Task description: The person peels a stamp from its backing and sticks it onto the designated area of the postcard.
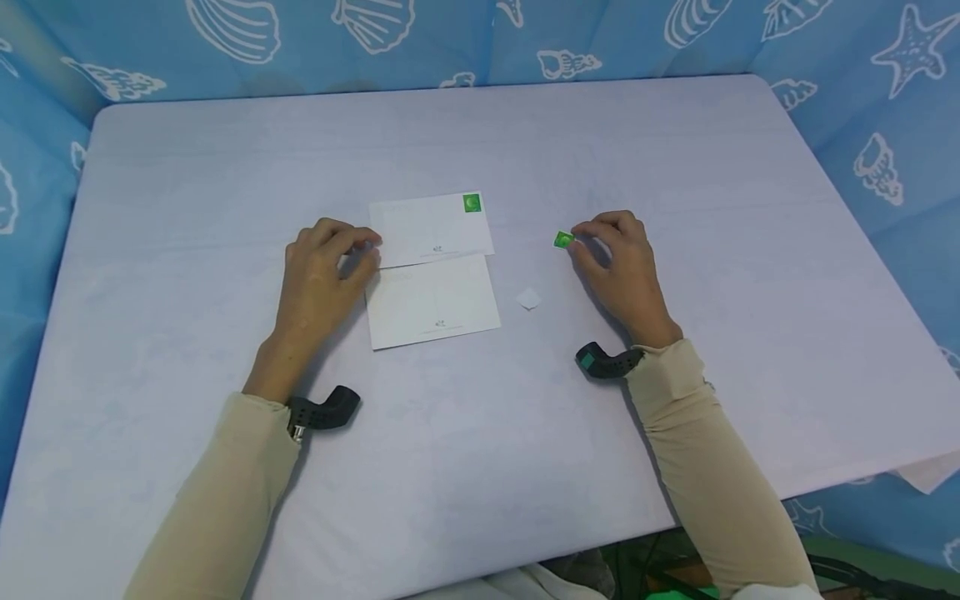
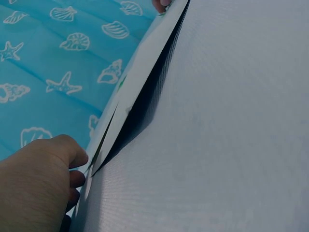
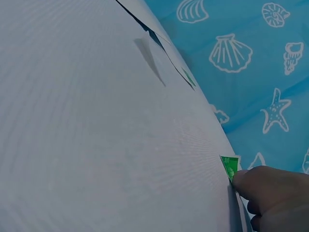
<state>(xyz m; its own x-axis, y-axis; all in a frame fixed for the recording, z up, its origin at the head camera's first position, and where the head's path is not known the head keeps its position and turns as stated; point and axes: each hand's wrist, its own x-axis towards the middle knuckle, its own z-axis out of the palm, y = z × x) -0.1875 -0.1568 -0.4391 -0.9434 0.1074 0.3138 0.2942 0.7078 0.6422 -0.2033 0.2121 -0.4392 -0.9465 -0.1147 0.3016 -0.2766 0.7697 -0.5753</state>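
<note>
Two white postcards lie one above the other left of the middle in the head view. The upper postcard (image 1: 427, 229) bears a green stamp (image 1: 472, 202) at its top right corner; the lower postcard (image 1: 435, 304) has only small print. My left hand (image 1: 322, 267) is at their left edges, index finger by the upper card, thumb at the lower one's top corner, a gap between the fingertips. To the right, my right hand (image 1: 618, 262) pinches a small green stamp (image 3: 231, 165) between thumb and index finger, most of its face showing.
A small piece of white paper (image 1: 528, 298) lies between the postcards and my right hand, standing up slightly in the right wrist view. The table wears a white cloth (image 1: 465, 467), and a blue curtain (image 1: 637, 37) with shell prints hangs behind it.
</note>
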